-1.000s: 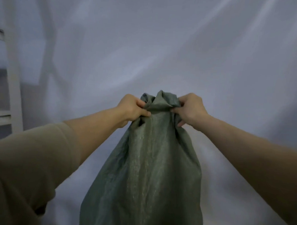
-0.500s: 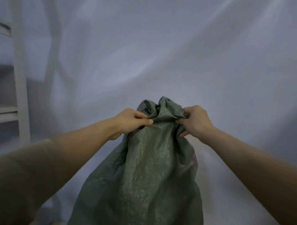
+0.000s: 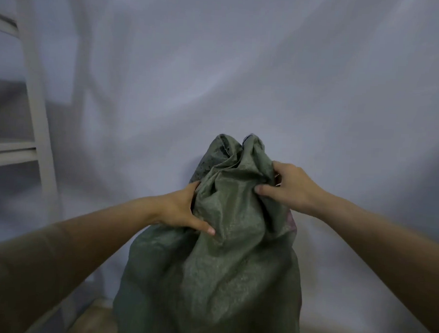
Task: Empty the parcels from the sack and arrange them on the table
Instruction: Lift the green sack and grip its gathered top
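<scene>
Green woven sack [image 3: 221, 267], upright between both hands. Left hand [image 3: 181, 210] gripping bunched neck, right hand [image 3: 290, 187] pinching folds beside it. Soft, crinkly, probably bulky; best held below gathered mouth.

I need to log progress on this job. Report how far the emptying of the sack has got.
Done: nothing shows as unloaded; no parcel is out in view. In hand: the green sack stands bunched at its neck, gripped by the left hand on its left side and the right hand near the top. Left: open the neck, tip the parcels out and arrange them on the table.
</scene>
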Demonstrator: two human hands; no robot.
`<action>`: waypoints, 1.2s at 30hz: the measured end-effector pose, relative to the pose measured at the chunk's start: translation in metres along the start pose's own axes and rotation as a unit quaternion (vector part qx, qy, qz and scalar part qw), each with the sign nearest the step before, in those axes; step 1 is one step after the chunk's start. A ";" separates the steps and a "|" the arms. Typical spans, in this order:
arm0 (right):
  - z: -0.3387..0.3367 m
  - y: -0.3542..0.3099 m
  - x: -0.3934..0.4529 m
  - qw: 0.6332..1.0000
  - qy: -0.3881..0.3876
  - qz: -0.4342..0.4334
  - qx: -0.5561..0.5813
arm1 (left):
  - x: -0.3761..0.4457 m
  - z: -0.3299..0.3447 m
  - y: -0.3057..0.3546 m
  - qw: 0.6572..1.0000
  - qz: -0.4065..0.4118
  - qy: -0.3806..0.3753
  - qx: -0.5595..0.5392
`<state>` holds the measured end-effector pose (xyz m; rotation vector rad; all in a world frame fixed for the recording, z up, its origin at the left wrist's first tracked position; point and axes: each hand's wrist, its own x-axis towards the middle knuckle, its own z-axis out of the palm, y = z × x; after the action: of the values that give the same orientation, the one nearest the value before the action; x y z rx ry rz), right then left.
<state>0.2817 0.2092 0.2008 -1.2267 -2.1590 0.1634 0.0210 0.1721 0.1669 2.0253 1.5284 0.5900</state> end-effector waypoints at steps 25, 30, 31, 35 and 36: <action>0.059 0.011 -0.021 0.869 0.032 0.347 0.352 | -0.003 0.010 -0.017 0.940 0.159 0.300 -0.025; 0.058 -0.002 -0.018 0.840 0.063 0.310 0.440 | -0.002 0.016 -0.007 0.894 0.238 0.361 0.118; 0.057 -0.005 -0.020 0.837 0.064 0.294 0.457 | -0.001 0.018 -0.002 0.881 0.247 0.365 0.174; 0.051 -0.028 -0.027 0.844 0.066 0.201 0.493 | 0.006 0.019 0.014 0.851 0.279 0.336 0.293; 0.049 -0.033 -0.027 0.843 0.060 0.183 0.502 | 0.007 0.018 0.019 0.838 0.296 0.333 0.314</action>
<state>0.2391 0.1785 0.1630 -0.9191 -1.3220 1.1766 0.0480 0.1722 0.1649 3.0806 1.5620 1.2721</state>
